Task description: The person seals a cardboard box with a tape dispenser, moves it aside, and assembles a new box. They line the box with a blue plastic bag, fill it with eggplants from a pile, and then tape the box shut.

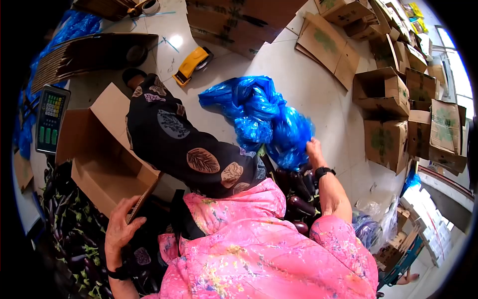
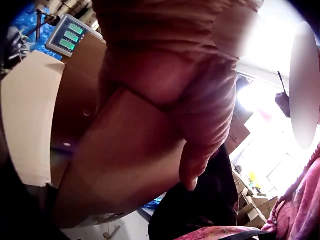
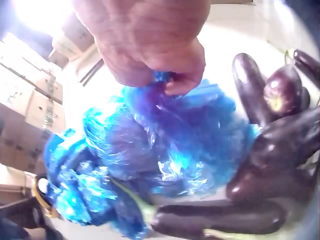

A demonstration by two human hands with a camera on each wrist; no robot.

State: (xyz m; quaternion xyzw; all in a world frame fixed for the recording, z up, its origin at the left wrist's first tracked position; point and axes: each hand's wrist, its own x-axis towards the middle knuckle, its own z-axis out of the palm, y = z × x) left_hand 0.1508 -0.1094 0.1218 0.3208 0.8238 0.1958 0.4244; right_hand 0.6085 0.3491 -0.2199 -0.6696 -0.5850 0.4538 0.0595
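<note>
In the head view the left hand (image 1: 119,226) grips the edge of an open cardboard box (image 1: 99,172), thumb on one side and fingers on the other. The left wrist view shows that hand (image 2: 170,75) over the box flap (image 2: 125,145). The right hand (image 1: 314,152) pinches crumpled blue plastic bags (image 1: 254,114) beside the person's leg. From the right wrist view, the right hand (image 3: 150,45) has curled fingers gathering the top of the blue plastic (image 3: 170,130). Eggplants (image 3: 215,217) lie beside and below the plastic.
A pile of eggplants (image 1: 74,239) lies at the left, under the box. A digital scale (image 1: 51,118) stands behind it. A yellow tape dispenser (image 1: 191,66) lies on the tiled floor. Stacked cardboard boxes (image 1: 386,139) line the right side. More eggplants (image 1: 301,204) are near the right forearm.
</note>
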